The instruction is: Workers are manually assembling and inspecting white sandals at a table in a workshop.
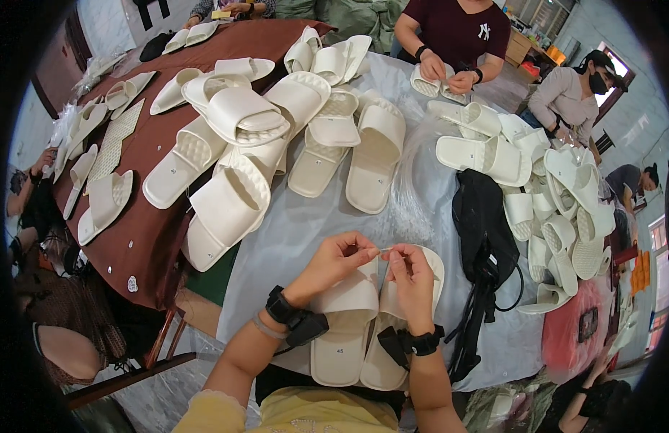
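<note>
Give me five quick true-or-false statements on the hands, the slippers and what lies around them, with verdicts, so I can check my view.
1. The left hand and right hand are close together at the fingertips. True.
2. The nearest pair of slippers is black. False: the nearest pair of slippers is off-white.
3. The black bag lies to the left of both hands. False: the black bag lies to their right.
4. A black device is strapped at each wrist, left and right. True.
5. The brown cloth on the left is bare of slippers. False: several slippers lie on the brown cloth.
</note>
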`<move>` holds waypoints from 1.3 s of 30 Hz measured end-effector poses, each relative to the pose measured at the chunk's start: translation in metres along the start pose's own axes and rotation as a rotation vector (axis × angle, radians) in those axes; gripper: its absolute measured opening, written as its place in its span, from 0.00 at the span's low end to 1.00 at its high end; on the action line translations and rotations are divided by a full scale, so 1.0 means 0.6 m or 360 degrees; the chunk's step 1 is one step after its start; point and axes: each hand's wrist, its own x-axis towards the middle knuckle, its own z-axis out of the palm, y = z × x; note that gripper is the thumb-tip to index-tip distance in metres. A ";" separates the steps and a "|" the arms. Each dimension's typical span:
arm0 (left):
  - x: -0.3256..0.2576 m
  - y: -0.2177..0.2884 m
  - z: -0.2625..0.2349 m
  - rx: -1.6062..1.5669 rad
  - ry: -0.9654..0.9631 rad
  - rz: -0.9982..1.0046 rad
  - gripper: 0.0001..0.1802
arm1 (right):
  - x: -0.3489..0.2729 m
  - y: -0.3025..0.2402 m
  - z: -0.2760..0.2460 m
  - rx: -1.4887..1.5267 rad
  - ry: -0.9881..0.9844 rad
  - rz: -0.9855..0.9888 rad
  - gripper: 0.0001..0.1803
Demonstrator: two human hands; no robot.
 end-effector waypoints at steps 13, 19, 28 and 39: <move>0.002 -0.005 0.006 0.0051 0.0002 0.0040 0.05 | 0.000 0.005 -0.005 -0.0122 -0.0099 -0.0025 0.07; 0.015 -0.013 -0.008 0.0124 -0.0020 0.0014 0.05 | 0.011 0.016 -0.006 -0.0170 -0.0073 -0.0058 0.07; 0.005 -0.001 0.002 0.0198 0.0004 -0.0053 0.05 | 0.002 0.004 -0.002 -0.0142 -0.0009 0.0015 0.08; 0.009 -0.010 0.003 0.0119 -0.0007 0.0041 0.05 | 0.001 0.000 -0.003 -0.0114 -0.0006 0.0014 0.08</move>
